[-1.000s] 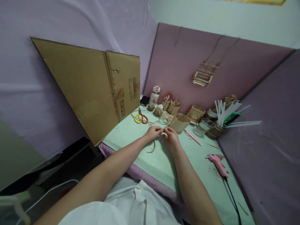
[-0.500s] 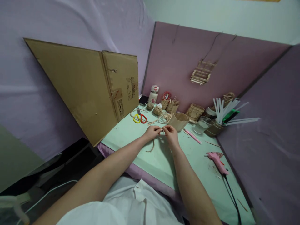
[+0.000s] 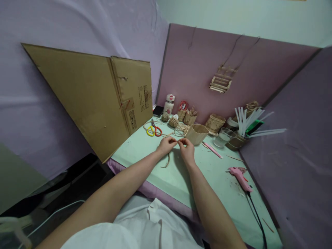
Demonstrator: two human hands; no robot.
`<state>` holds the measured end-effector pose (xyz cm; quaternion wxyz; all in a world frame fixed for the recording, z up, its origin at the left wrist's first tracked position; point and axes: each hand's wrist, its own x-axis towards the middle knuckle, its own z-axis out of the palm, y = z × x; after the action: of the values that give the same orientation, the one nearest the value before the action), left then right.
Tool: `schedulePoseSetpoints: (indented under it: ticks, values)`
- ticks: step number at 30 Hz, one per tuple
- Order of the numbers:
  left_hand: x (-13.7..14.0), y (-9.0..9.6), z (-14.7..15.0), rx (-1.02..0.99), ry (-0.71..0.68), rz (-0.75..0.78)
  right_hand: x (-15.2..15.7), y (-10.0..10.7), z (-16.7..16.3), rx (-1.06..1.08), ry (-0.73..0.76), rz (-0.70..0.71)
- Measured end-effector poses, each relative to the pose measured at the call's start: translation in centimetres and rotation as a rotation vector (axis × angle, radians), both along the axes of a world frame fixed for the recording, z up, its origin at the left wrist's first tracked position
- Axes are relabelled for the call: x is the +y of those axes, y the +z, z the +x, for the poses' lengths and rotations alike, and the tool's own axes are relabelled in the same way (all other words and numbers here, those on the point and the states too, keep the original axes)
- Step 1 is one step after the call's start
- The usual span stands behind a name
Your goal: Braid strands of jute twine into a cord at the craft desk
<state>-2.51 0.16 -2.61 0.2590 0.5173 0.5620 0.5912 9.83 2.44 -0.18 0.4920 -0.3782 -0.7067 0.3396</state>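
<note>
My left hand [image 3: 166, 145] and my right hand [image 3: 187, 150] meet fingertip to fingertip over the table, both pinched. A tan cord [image 3: 168, 161] hangs below my left hand, its tail curling on the tabletop; it seems to run up into the fingers. The small piece between the fingertips is mostly hidden. Just beyond my right hand stands a tan box-like holder [image 3: 196, 134] with an open top. Loose twine [image 3: 181, 130] lies behind the hands, and scissors [image 3: 154, 130] with yellow and red handles lie beyond my left hand.
A pink glue gun [image 3: 240, 179] with a black cable lies at the right. Behind it are a clear cup [image 3: 223, 137], a pot of white glue sticks [image 3: 245, 122] and a pink pen-like tool [image 3: 212, 150]. Twine balls [image 3: 173, 121] and a bottle [image 3: 169, 104] stand at the back. Cardboard [image 3: 90, 93] leans left.
My right hand's fingers have shifted slightly left and turned, covering more of the small piece at the fingertips. The camera view moved a little; the rest stays put.
</note>
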Motion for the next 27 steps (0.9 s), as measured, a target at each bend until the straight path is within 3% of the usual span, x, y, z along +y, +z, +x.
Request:
schedulePoseSetpoints:
  ticks: [15,27]
  values:
    - [-0.48,0.61,0.22,0.053,0.017,0.054,-0.19,0.0,0.05,0.097,-0.051,0.012]
    - [-0.34,0.67,0.19,-0.199,-0.06,0.04,0.14,-0.58,-0.05,0.098,-0.055,-0.081]
